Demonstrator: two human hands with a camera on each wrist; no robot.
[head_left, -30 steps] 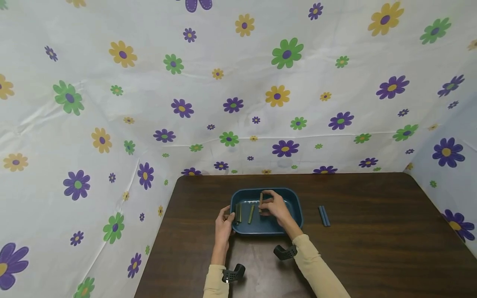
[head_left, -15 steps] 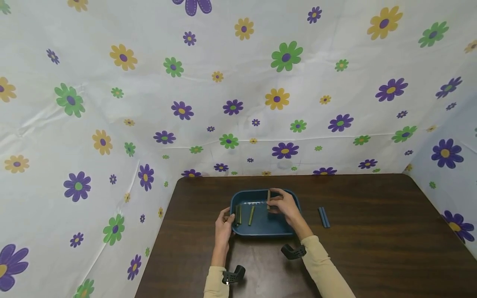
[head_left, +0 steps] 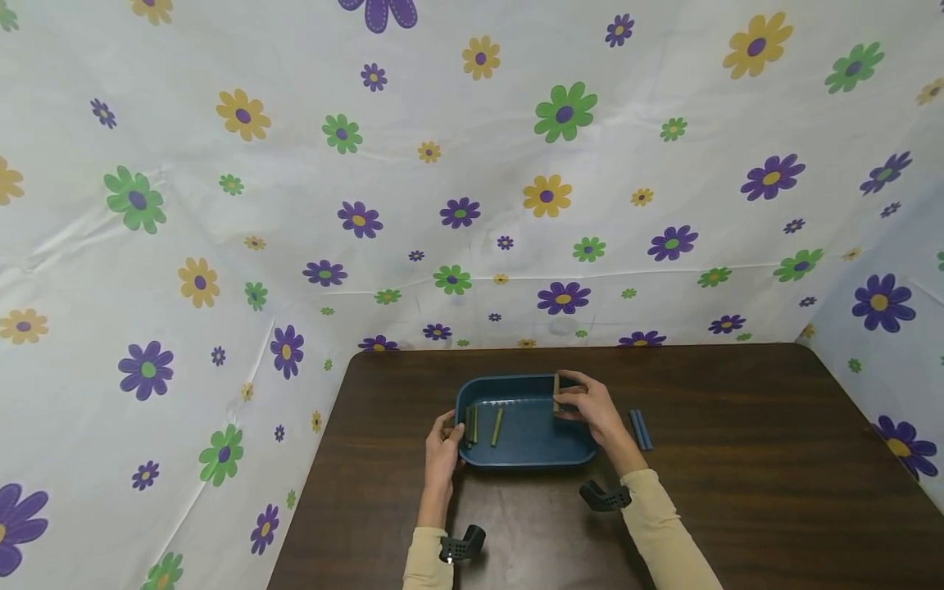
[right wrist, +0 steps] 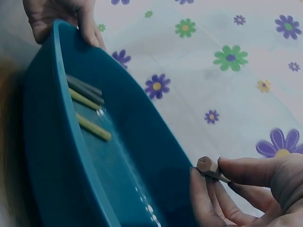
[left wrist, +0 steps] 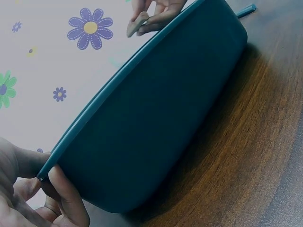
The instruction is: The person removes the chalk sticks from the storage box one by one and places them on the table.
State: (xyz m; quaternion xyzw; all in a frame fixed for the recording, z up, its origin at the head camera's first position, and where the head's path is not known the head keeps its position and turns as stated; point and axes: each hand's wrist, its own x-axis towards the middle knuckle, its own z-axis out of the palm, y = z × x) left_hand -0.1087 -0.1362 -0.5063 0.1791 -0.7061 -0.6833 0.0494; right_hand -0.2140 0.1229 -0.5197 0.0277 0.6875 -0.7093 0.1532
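Note:
A dark blue plastic tray (head_left: pixel 527 464) rests on the table. My left hand (head_left: pixel 442 452) grips its left rim, thumb over the edge and fingers curled outside. Above the tray's right part, my right hand (head_left: pixel 596 407) pinches a short brown stick (right wrist: pixel 208 168) resembling modelling clay between thumb and fingers, roughly upright in the head view. Inside the tray, dark sticks (right wrist: pixel 84 89) and a yellow-green stick (right wrist: pixel 85 99) lie together at the left end. Another yellow-green stick (head_left: pixel 497 427) lies a little to their right, apart from them.
Two blue sticks (head_left: pixel 641 430) lie side by side on the brown wooden table (head_left: pixel 737 459), right of the tray. A white flower-print cloth (head_left: pixel 413 180) hangs behind the table and along both sides. Each wrist wears a black camera.
My right hand has moved rightward over the tray, carrying the brown stick from near the middle to the right part. The left hand keeps its grip on the rim.

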